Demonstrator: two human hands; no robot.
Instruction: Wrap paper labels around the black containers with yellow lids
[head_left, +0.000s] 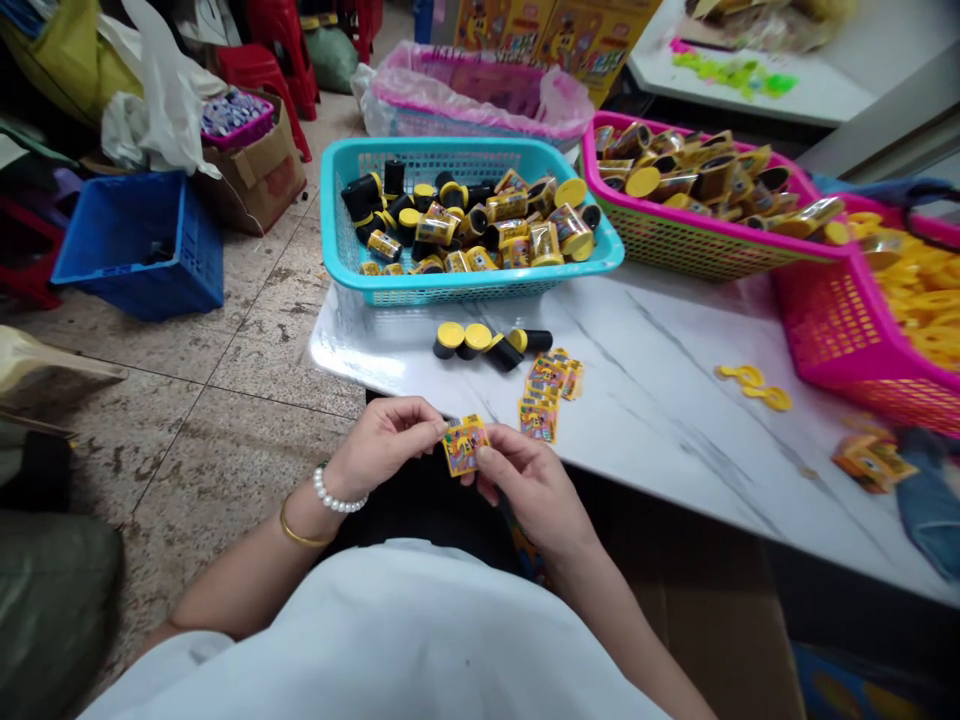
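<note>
A small printed label, yellow with purple and orange artwork, is between my two hands just off the table's front edge. My right hand grips its right side between thumb and fingers. At its upper left corner my left hand pinches, thumb against forefinger. More of these labels lie in a loose pile on the table beyond my right hand. Behind them are several small black tubs with yellow lids, some upright and some on their sides.
A turquoise basket holds black tubs and labelled ones. Pink baskets to the right hold labelled tubs and yellow plastic parts. Yellow ring pieces lie on the marble-patterned table. A blue crate stands on the floor at left.
</note>
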